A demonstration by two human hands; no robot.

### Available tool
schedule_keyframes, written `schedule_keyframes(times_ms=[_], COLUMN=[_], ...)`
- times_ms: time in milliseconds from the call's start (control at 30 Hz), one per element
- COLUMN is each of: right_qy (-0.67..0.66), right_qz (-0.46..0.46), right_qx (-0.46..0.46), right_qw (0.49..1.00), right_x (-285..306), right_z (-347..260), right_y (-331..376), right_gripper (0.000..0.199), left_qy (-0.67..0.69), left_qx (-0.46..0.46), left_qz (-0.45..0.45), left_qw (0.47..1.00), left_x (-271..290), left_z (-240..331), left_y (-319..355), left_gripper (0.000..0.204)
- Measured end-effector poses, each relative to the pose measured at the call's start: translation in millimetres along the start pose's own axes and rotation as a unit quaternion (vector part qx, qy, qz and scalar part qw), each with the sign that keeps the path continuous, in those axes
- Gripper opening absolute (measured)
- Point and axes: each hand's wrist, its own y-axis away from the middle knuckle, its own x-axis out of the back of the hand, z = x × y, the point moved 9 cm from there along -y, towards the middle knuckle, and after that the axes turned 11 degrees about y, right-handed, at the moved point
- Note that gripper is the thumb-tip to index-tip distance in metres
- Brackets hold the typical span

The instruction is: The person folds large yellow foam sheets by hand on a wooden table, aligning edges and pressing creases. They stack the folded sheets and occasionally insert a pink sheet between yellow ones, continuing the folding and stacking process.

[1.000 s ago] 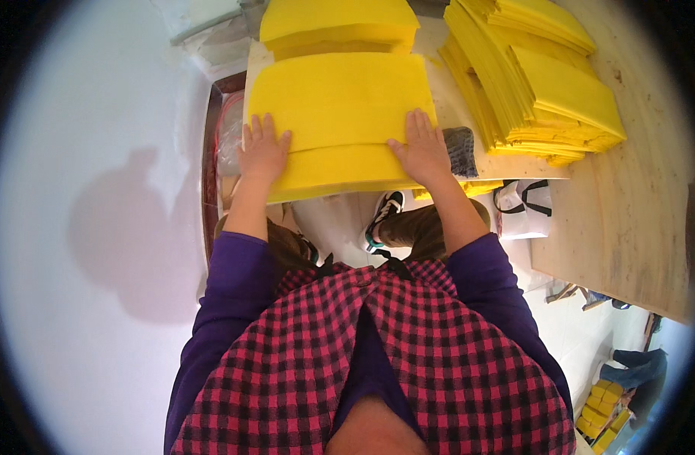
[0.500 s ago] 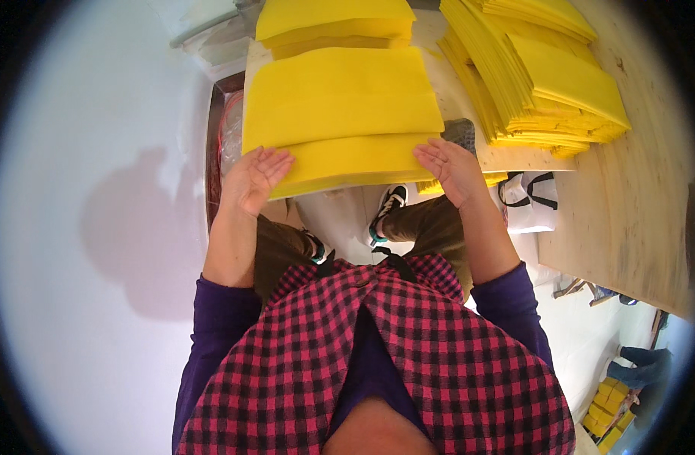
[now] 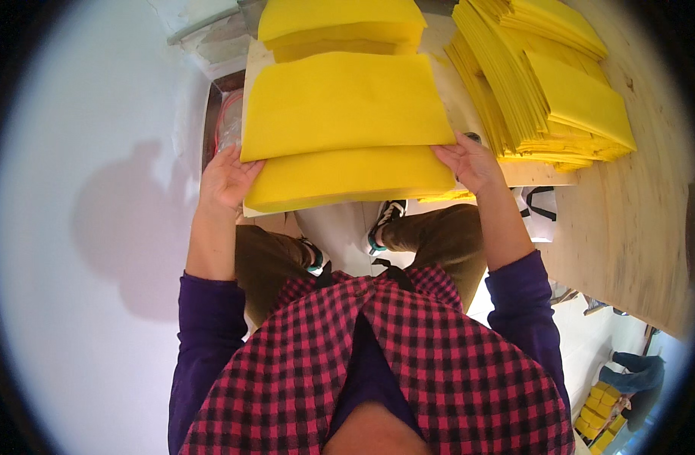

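We hold the big yellow sheet by its near corners, left hand and right hand each pinching an edge above the table. We should pull both corners evenly so it folds straight.

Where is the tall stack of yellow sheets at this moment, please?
In the head view, the tall stack of yellow sheets sits upper right on the wooden table, just beyond the right hand.

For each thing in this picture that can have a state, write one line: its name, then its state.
Yellow sheet: partly folded, its near flap turned down over the board edge.
Left hand: gripping the sheet's left edge.
Right hand: gripping the sheet's right corner.
Stack: folded sheets, piled, fanned out.
Far pile: folded, stacked.
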Motion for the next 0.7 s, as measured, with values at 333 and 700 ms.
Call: schedule_keyframes(times_ms=[333, 700], right_qy=[0.245, 0.260], right_qz=[-0.044, 0.003], right_qx=[-0.017, -0.011], right_qw=[0.968, 0.966], right_x=[-7, -15], right_z=[-43, -68], right_y=[-63, -128], right_gripper=[0.033, 0.020], left_qy=[-0.225, -0.325], left_qx=[0.056, 0.053], left_qz=[-0.036, -0.057], left_qw=[0.972, 0.942], left_x=[-18, -72], left_z=[41, 34], left_y=[-62, -120], left_gripper=[0.030, 0.048])
